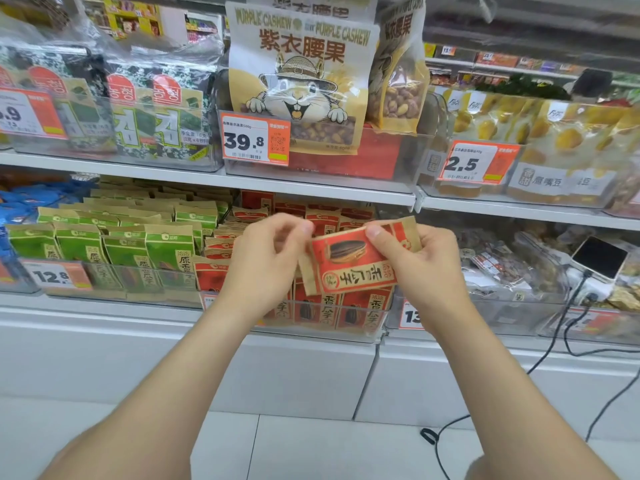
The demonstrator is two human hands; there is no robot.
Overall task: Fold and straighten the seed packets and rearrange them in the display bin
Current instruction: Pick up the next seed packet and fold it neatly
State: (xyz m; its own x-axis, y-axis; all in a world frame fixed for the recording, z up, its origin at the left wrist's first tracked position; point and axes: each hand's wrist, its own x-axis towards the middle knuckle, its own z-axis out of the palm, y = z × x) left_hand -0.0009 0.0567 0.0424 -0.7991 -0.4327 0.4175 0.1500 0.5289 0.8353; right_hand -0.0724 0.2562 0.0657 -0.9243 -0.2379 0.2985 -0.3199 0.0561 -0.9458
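Observation:
A red and kraft-paper seed packet (353,263) with a sunflower seed picture is held sideways in front of the lower shelf. My left hand (270,258) pinches its left end and my right hand (420,259) grips its right end, thumb on the front. Behind and below stands the clear display bin (346,323) with several upright red seed packets (311,306); more red packets lie loosely stacked at its back (228,237).
Left of the red bin stands a bin of green seed packets (128,244). The shelf above holds seaweed packs (149,116), a purple cashew bag (301,81) and yellow snack bags (554,140). At right lie a phone (599,256) and black cables (568,327).

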